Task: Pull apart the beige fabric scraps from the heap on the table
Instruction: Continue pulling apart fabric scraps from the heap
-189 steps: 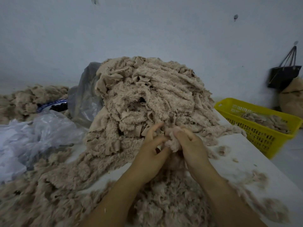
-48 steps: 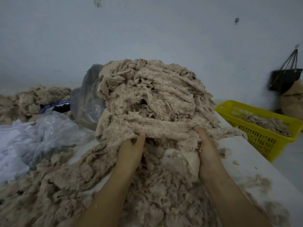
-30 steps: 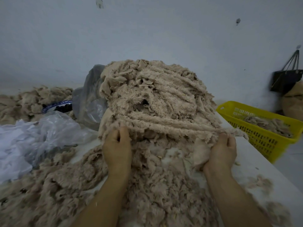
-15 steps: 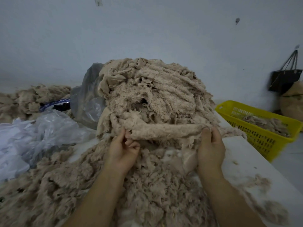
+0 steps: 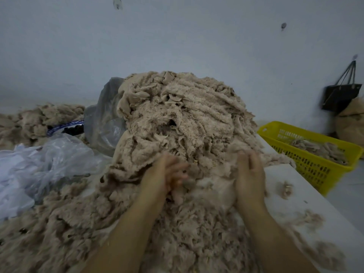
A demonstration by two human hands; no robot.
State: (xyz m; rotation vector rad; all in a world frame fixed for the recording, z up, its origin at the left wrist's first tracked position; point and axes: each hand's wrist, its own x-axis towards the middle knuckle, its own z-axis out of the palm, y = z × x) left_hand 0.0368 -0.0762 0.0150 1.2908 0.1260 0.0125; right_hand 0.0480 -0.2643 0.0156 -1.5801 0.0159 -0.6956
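currently both hands are at the near foot of the heap (image 5: 183,119) of beige fabric on the white table (image 5: 309,186). left hand (image 5: 165,175): blurred, fingers curled round a scrap (image 5: 188,182). right hand (image 5: 250,174): fingertips buried in fabric, grip cannot be determined. yellow basket (image 5: 307,133): at the table's right.

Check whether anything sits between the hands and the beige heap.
Nothing visible does: the left hand and right hand both touch the heap at its near foot; motion blur hides their exact grips.
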